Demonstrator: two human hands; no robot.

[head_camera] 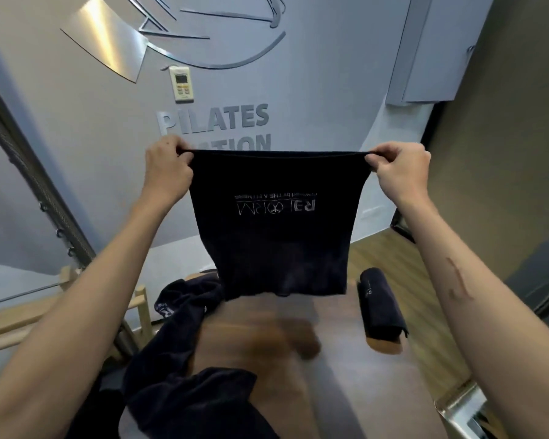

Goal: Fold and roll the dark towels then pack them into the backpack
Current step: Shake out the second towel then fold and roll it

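Observation:
A dark towel (pixel 274 236) with a white upside-down logo hangs stretched in the air before me. My left hand (pixel 167 167) pinches its top left corner and my right hand (pixel 398 166) pinches its top right corner. Its lower edge hangs just above the brown padded bench (pixel 260 337). One rolled dark towel (pixel 379 304) lies on the bench at the right. Loose dark towels (pixel 178 315) lie crumpled in a heap at the left, and another dark cloth (pixel 203 403) sits near the bottom. No backpack is in view.
A grey wall (pixel 76 137) with metal lettering and a white remote holder (pixel 182 83) stands ahead. Wooden frame rails (pixel 29 318) and a metal post (pixel 29 172) stand at the left. Wood floor (pixel 393 258) shows at the right.

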